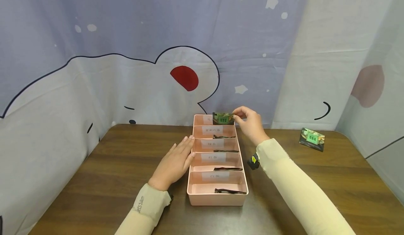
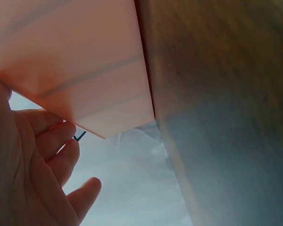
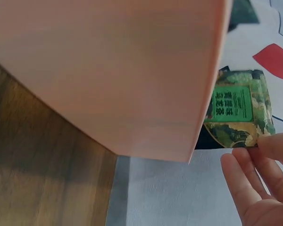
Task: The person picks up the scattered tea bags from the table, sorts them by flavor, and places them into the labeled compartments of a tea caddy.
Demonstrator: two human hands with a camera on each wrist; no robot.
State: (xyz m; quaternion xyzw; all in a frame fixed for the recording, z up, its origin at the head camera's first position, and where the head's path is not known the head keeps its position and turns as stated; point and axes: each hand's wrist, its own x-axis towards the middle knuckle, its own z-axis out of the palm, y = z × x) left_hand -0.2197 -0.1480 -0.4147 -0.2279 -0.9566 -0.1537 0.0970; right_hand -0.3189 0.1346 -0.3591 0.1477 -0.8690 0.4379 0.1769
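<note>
A long pink divided box (image 1: pixel 217 200) stands on the table, with labelled compartments running from near to far. At its far end my right hand (image 1: pixel 250 125) pinches the right edge of a green and black tea sachet (image 1: pixel 223 119), held above the farthest compartment. In the right wrist view the sachet (image 3: pixel 232 104) is partly hidden behind the box wall, its corner between thumb and fingers. My left hand (image 1: pixel 175 163) rests on the left rim with extended fingers; the left wrist view shows its fingers (image 2: pixel 56 141) touching the edge. Dark sachets (image 1: pixel 228 169) lie in the nearer compartments.
Another green and black sachet (image 1: pixel 312 139) lies on the wooden table (image 1: pixel 132 165) at the right, near the back edge. A patterned curtain (image 1: pixel 142 87) hangs directly behind the table and box.
</note>
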